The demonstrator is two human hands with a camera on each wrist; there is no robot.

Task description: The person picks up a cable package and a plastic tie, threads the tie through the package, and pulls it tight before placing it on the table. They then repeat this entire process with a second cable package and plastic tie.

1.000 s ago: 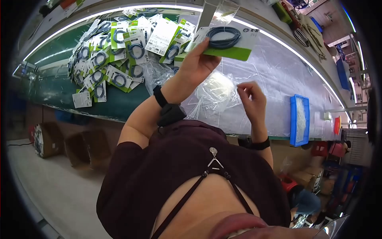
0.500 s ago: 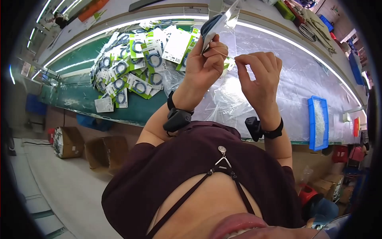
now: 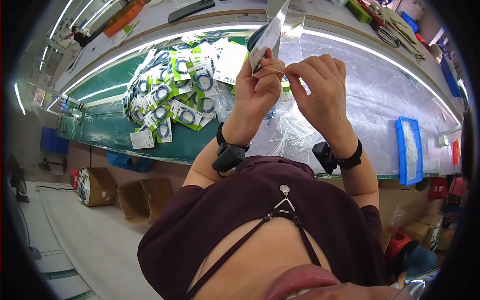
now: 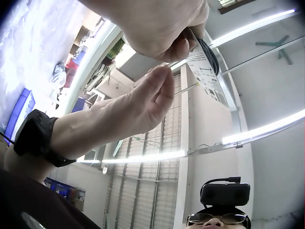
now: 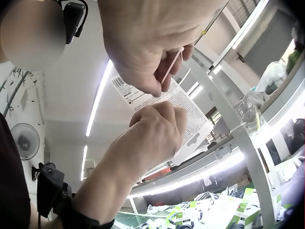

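Upright in the left hand [image 3: 254, 100] is a white printed card [image 3: 270, 37] with a dark cable coil [image 3: 256, 38], seen nearly edge-on in the head view. The right hand [image 3: 322, 95] pinches a thin pale tie [image 3: 272, 68] that runs between the two hands. The right wrist view gives the card's printed back [image 5: 190, 114] behind the left hand [image 5: 147, 138], and the tie [image 5: 171, 67] at the right hand's [image 5: 147, 43] fingers. In the left wrist view the cable coil [image 4: 209, 55] lies along the card's far side.
A heap of carded cables [image 3: 175, 95] covers the green table part [image 3: 90, 120] at left. Loose white ties and clear plastic [image 3: 295, 125] lie below the hands. A blue tray [image 3: 403, 155] of white pieces stands at right. A metal post [image 3: 274, 12] rises behind the card.
The card has turned from flat-facing to nearly edge-on. The right hand has risen from the table and moved beside the left hand, its fingertips now near the left fingers.
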